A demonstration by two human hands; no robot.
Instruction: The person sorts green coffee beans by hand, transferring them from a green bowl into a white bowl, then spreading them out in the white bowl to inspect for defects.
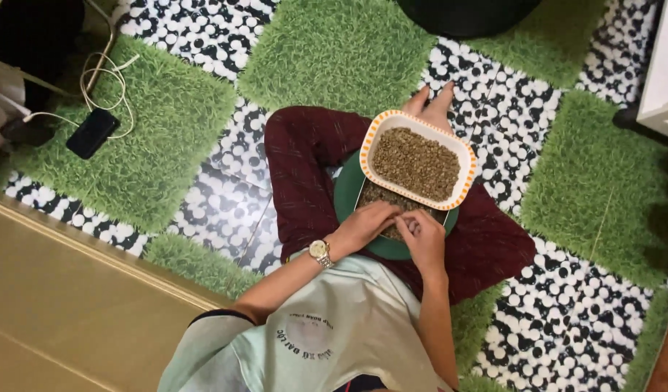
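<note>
The floor (566,319) was a patchwork, squares of artificial grass set against black-and-white pebble print, with a plain tan surface (58,305) running along the lower left. The person sat cross-legged on it in dark red trousers (305,167), a bare foot (435,105) showing beyond the knees.

On the lap sat a green plate (346,196), and on its far side rested a white rectangular dish with an orange rim (417,163), filled with small greenish-brown beans. More of those beans (381,194) lay loose on the plate beneath it.

Down at the plate's near edge, both hands worked close together, almost touching. The left hand (364,225), a metal wristwatch (320,252) on its wrist, was curled with fingers down among the loose beans. The right hand (423,236) was loosely closed, fingertips pinched together over the same patch; whether it held a bean could not be told.

Off to the upper left, well apart, a black phone (92,133) lay on grass, a white cable (105,80) looped beside it. A white piece of furniture (664,80) stood at the right edge.
</note>
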